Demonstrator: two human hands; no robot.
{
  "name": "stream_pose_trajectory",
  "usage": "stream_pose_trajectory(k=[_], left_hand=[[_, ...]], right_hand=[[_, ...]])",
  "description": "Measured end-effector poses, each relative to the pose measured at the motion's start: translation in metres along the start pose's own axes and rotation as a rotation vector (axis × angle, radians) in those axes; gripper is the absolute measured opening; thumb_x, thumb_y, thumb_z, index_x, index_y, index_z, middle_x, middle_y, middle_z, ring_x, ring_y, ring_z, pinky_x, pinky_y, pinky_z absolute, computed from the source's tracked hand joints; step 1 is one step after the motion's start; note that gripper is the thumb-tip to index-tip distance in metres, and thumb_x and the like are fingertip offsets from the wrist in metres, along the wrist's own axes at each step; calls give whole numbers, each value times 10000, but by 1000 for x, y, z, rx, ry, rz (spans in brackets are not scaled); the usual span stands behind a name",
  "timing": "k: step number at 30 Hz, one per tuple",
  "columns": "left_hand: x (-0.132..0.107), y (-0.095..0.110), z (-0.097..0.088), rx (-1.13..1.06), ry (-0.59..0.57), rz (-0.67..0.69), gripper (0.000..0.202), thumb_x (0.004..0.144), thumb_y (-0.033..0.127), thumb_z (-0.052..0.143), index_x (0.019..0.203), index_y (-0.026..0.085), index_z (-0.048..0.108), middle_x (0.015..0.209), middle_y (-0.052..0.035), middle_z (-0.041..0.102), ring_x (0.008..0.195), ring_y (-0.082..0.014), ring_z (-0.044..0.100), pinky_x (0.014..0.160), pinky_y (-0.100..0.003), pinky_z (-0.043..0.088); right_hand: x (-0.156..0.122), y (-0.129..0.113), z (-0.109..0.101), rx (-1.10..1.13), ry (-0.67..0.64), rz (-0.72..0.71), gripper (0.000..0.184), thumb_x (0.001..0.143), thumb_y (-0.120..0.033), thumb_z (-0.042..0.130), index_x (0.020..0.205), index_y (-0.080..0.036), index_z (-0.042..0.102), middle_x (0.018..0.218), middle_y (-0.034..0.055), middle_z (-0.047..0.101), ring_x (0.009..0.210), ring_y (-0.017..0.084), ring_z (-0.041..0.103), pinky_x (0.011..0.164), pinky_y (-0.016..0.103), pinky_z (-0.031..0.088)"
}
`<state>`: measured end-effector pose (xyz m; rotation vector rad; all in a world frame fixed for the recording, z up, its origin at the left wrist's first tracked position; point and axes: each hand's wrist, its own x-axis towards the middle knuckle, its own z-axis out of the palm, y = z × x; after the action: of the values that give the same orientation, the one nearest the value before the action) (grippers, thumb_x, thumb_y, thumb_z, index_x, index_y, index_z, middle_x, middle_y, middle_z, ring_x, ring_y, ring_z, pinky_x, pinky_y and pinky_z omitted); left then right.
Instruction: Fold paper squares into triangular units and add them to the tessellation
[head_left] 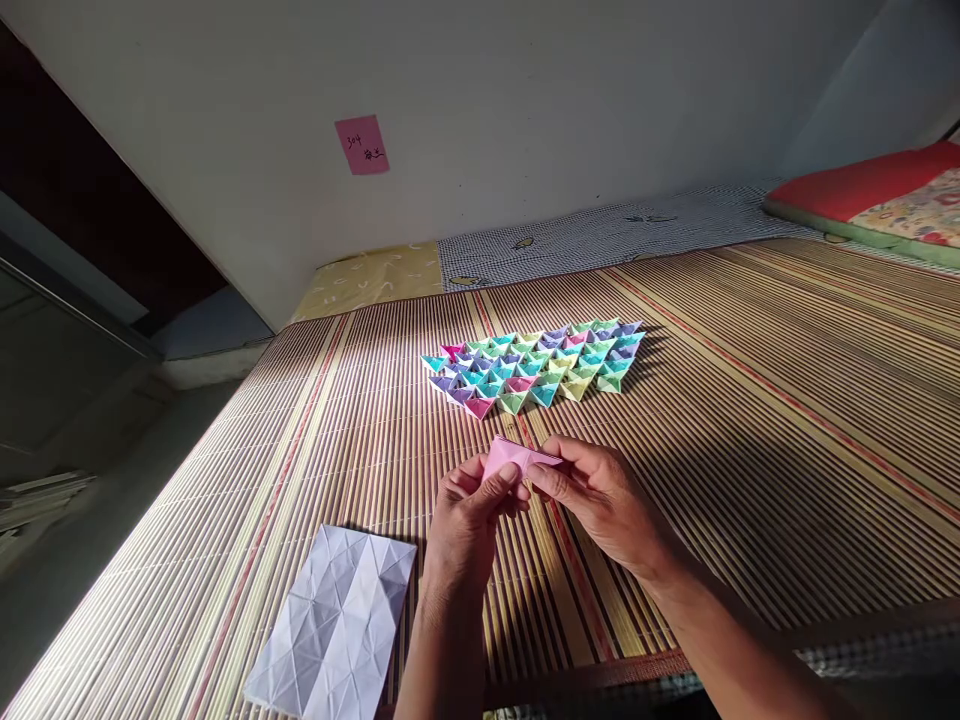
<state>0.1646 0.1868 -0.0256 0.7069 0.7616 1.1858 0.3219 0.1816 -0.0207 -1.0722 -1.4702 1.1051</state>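
Just below the centre of the frame, pink paper (501,458): folded to a small flat shape, held between both hands above the mat; I cannot count its layers, and thumbs cover its lower edge
Left hand (471,497): pinches the paper's left part, thumb across the front; I lose most of its fingers behind paper and palm
Right hand (606,490): pinches the pointed right end between thumb and fingers; the lower fingertips are hidden from me
Forearms: both cut off by the bottom edge
Folded pieces (519,384): small, many-coloured, packed in slanting rows just above the hands; the back rows overlap, so I cannot make out each one
Creased sheet (334,625): pale, lower left, beside the left forearm; its bottom corner runs out of frame
Slatted mat (720,330): under everything named so far; partly in hard shadow at right
Pink note (362,145): on the wall (570,90), upper left of centre; I read "304", the other marks poorly
Red pad (855,187): upper right, cut off by the frame
Far left: too dark for me to sort out
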Motion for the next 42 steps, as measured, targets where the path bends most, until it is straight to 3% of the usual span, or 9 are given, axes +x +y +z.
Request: stream_pose_trajectory(k=[6, 12, 17, 22, 26, 31, 35, 38, 42], left_hand=[[0, 2, 3, 27, -13, 1, 261, 720, 330, 865, 706, 119, 713, 586, -9, 625, 529, -88, 512, 551, -217, 395], [-2, 1, 4, 59, -33, 13, 276, 740, 349, 849, 681, 126, 698, 574, -9, 620, 518, -92, 501, 548, -228, 397], [-3, 3, 1, 97, -33, 36, 278, 765, 350, 837, 680, 123, 701, 585, -13, 631, 535, -89, 519, 560, -217, 400], [-1, -1, -1, 202, -45, 57, 345, 804, 416, 814, 664, 123, 700, 566, -33, 660, 505, -93, 543, 534, -213, 394], [-1, -3, 0, 190, -91, 41, 504, 937, 561, 609, 741, 113, 732, 650, -100, 731, 509, -127, 617, 507, -224, 409], [-3, 3, 1, 200, -184, -30, 326, 857, 431, 758, 822, 109, 725, 772, -127, 786, 567, -162, 701, 525, -216, 460], [-4, 3, 2, 208, -146, -27, 355, 878, 454, 723, 775, 115, 706, 711, -118, 777, 531, -163, 691, 497, -217, 443], [-3, 0, 2, 281, -106, 8, 414, 903, 510, 676, 797, 113, 734, 684, -105, 764, 593, -168, 700, 567, -236, 480], [-1, -2, 2, 220, 43, 99, 293, 752, 408, 859, 805, 141, 752, 738, -40, 753, 658, -124, 669, 624, -208, 484]], right_hand=[[-1, -5, 2, 35, -52, -4, 274, 922, -448, 692, 818, -197, 655, 740, 0, 688, 693, 156, 646, 650, 238, 500], [-4, -12, 4, -104, 20, -21, 389, 941, -469, 641, 670, -195, 591, 608, -26, 569, 563, 127, 523, 516, 231, 389], [-2, -8, 0, -49, 19, -16, 454, 1022, -471, 511, 686, -191, 632, 625, -7, 612, 601, 140, 578, 607, 254, 445], [1, -4, 1, -18, -38, -2, 299, 939, -439, 671, 774, -192, 635, 663, -17, 610, 609, 135, 548, 574, 252, 418], [1, 0, 5, 182, -2, 78, 294, 927, -446, 668, 791, -195, 602, 607, -39, 546, 556, 136, 543, 559, 265, 463], [1, 5, 2, 171, 103, 106, 327, 879, -469, 705, 756, -187, 597, 632, -31, 533, 551, 122, 507, 507, 241, 420], [1, 4, -1, 96, 119, 90, 332, 893, -475, 680, 746, -187, 606, 625, -23, 546, 561, 126, 503, 528, 244, 413], [1, 3, -1, 37, 131, 73, 303, 891, -456, 673, 764, -184, 631, 645, -14, 571, 572, 129, 499, 534, 244, 402], [0, 3, 3, -51, 30, 50, 257, 877, -372, 662, 710, -185, 605, 608, -35, 506, 555, 115, 439, 505, 232, 333]])
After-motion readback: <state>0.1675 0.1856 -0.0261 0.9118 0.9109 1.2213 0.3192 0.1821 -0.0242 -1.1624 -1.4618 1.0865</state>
